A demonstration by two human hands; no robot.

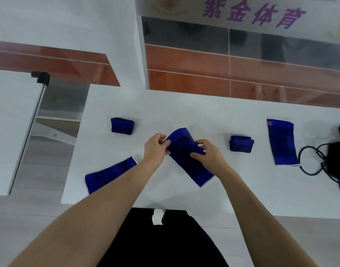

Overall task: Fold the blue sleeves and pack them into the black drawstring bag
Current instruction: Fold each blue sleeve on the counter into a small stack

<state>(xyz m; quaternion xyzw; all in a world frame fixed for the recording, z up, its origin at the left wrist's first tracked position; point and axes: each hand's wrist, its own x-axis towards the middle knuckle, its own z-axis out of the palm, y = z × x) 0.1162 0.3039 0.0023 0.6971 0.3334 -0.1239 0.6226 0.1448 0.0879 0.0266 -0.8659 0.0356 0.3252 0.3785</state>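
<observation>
1. Both hands, left hand [155, 146] and right hand [207, 153], pinch the stretchy blue fabric sleeve [186, 157] mid-fold on the white surface [184, 108]
2. Slack grip could let it spring open (elastic)
3. The black drawstring bag [337, 160] lies far right

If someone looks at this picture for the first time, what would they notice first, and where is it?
First, the two hands in the middle of the white table: the left hand and right hand hold a blue sleeve whose far end curls up. Next, two folded sleeves, one at the far left and one to the right. At the right edge lies the black drawstring bag.
</observation>
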